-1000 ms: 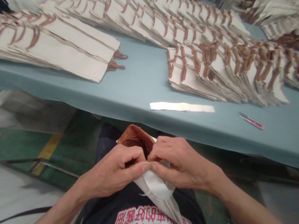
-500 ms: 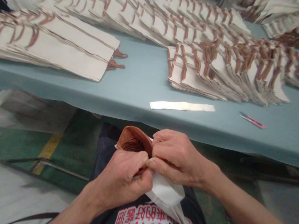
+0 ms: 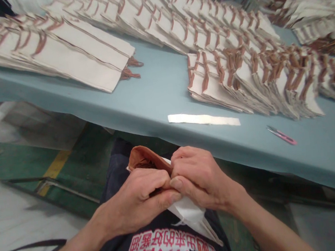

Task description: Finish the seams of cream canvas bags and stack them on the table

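In my lap is a cloth bag (image 3: 146,154), brown around its open mouth and white below, with folded brown strips just visible inside. My left hand (image 3: 142,199) is closed on its near edge, thumb stretched towards the other hand. Against it, my right hand (image 3: 202,178) pinches the same edge, so the two hands meet over the cloth. Fingertips and the gripped fold are hidden. White cloth (image 3: 192,215) hangs beneath my right hand over the dark apron with printed characters (image 3: 165,240).
A blue-covered table (image 3: 153,103) runs across in front of me. On it lie a white strip (image 3: 203,119), pink-handled thread snips (image 3: 282,134), flat white cloth bags (image 3: 88,66) at left and stacked brown-edged ones (image 3: 240,77) at right. A metal frame (image 3: 45,181) stands low at left.
My left thumb has slid right and now lies straighter beneath my right thumb. The bag's brown mouth has tipped left and flattened; the white cloth below has swung slightly right.
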`<state>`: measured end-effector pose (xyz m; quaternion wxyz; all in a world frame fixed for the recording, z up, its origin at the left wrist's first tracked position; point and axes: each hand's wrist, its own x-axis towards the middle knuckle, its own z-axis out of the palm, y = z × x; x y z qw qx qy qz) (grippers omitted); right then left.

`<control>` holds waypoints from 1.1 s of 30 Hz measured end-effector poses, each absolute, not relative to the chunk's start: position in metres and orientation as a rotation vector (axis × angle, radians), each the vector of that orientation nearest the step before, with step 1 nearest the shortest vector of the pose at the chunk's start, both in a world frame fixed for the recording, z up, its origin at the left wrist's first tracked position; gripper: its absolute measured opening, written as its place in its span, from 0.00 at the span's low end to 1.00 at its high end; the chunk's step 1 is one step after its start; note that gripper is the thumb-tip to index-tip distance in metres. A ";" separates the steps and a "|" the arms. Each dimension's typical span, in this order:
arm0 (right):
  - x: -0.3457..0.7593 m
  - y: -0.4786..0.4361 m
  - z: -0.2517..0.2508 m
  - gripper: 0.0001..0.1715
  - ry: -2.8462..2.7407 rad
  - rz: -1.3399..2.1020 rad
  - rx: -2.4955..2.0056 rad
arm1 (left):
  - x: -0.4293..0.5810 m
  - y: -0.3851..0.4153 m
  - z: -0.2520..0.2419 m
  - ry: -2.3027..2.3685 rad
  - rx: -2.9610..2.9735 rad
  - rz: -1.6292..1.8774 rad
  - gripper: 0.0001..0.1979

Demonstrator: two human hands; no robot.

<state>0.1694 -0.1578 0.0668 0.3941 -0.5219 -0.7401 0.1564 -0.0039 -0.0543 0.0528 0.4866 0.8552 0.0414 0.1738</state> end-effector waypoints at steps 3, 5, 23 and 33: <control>0.168 -0.158 0.065 0.32 -1.851 0.421 -1.302 | -0.004 -0.055 0.052 0.084 2.061 0.436 0.18; 0.168 -0.159 0.064 0.32 -1.833 0.430 -1.292 | -0.005 -0.055 0.051 0.071 2.051 0.420 0.18; 0.166 -0.161 0.052 0.35 -1.905 0.409 -1.384 | -0.010 -0.054 0.042 0.173 1.908 0.327 0.19; 0.165 -0.164 0.043 0.32 -1.841 0.507 -1.393 | -0.009 -0.054 0.042 0.264 1.832 0.201 0.19</control>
